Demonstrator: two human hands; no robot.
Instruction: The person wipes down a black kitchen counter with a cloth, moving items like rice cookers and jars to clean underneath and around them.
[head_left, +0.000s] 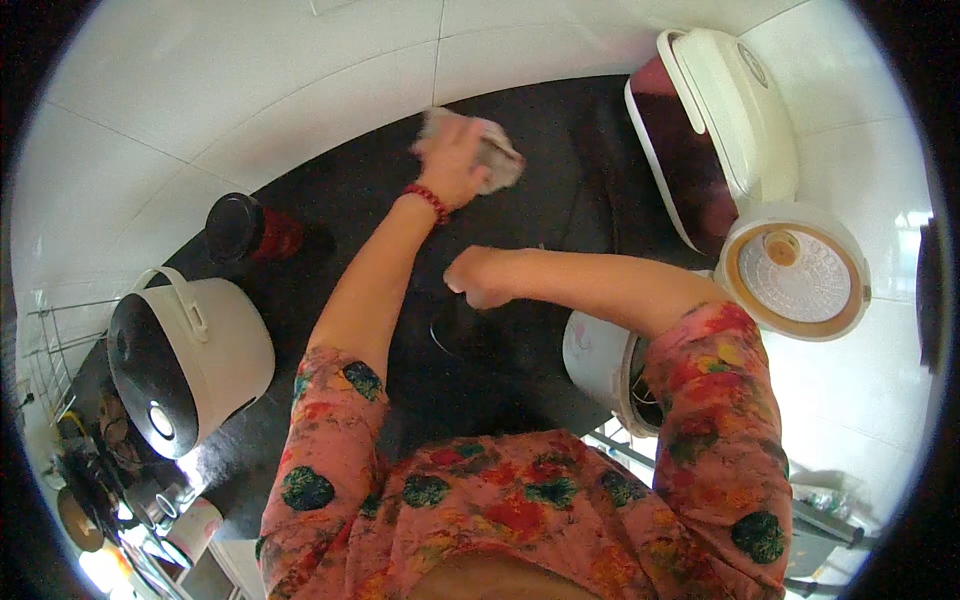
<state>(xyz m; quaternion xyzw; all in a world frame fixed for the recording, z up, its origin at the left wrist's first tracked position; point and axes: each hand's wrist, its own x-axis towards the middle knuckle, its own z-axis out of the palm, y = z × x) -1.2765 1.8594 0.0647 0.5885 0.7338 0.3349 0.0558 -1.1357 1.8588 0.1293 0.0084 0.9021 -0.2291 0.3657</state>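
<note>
My left hand (454, 161), with a red beaded bracelet at its wrist, presses a crumpled light cloth (501, 154) onto the black countertop (480, 360) near the tiled wall. The cloth spreads out on both sides of the fingers, and the hand is slightly blurred. Lower and to the right, my right hand (478, 277) is held over the counter with its fingers curled in; whether anything is inside them cannot be seen. A thin curved light mark lies on the counter just below it.
A black-lidded red jar (236, 227) and a rice cooker with a handle (225, 337) stand at the left. At the right are a white and dark red appliance (739, 120) and an open-lidded cooker (600, 360), partly behind my right arm. A wire rack (56, 352) is far left.
</note>
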